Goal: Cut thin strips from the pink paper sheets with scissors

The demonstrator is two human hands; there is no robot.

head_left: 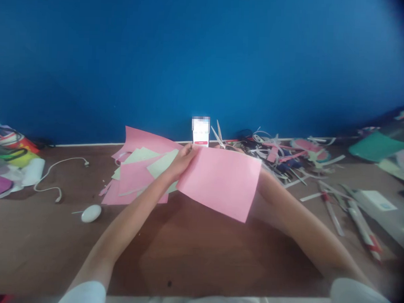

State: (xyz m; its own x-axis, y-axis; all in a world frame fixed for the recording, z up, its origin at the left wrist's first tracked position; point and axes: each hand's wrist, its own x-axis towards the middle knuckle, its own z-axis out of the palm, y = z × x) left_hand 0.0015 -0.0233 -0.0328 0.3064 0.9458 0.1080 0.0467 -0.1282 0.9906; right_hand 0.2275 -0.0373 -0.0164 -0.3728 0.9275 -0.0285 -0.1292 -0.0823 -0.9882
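Observation:
My left hand [184, 159] pinches a pink sheet of paper [221, 181] at its far left corner, above the table. The sheet is tilted, and its near edge hangs towards me. Behind its far edge, a pair of scissors [219, 137] points up and away with its blades apart. My right hand [239, 150] is closed at the handle end of the scissors; the sheet hides most of that hand. To the left lies a loose pile of pink paper [136, 175] and pale green paper [142, 154].
A phone with a lit screen [201, 133] leans against the blue wall [205, 59]. Paper strips [278, 149] lie heaped at right, near a craft knife [365, 228]. At left are a white cable [42, 181], a white oval object [91, 213] and colourful bundles [19, 156].

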